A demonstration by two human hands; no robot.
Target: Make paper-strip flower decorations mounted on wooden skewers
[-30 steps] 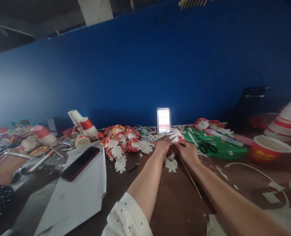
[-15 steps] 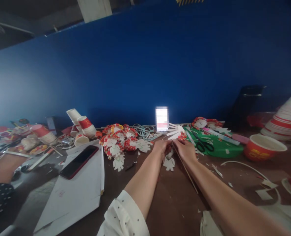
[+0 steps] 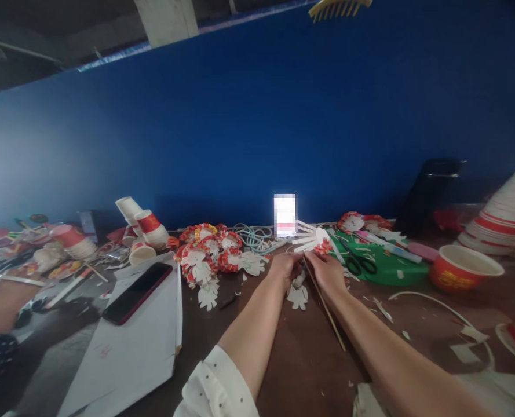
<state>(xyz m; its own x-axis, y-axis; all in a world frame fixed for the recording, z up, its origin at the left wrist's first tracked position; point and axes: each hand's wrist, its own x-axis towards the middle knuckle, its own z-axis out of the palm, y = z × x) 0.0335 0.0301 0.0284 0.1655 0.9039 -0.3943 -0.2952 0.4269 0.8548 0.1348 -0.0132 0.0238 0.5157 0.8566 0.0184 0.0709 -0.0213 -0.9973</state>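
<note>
Over the brown desk (image 3: pixel 298 359), the right hand (image 3: pixel 327 274) pinches a thin, straight tan stick (image 3: pixel 329 313), its free end pointing wearerward and rightward; the adjoining left hand's (image 3: pixel 287 269) hold is hidden. Beyond, a red-trimmed white paper piece with splayed strips (image 3: pixel 322 236) shows more fully than a second ago.

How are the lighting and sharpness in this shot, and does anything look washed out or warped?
Head view: the screen is blown-out white and pixelated; head view: the wall is pale at left, darker rightward; head view: the cup stack tilts at the right edge, perhaps lens stretch; head view: detail around the left hand and right hand is soft.
</note>
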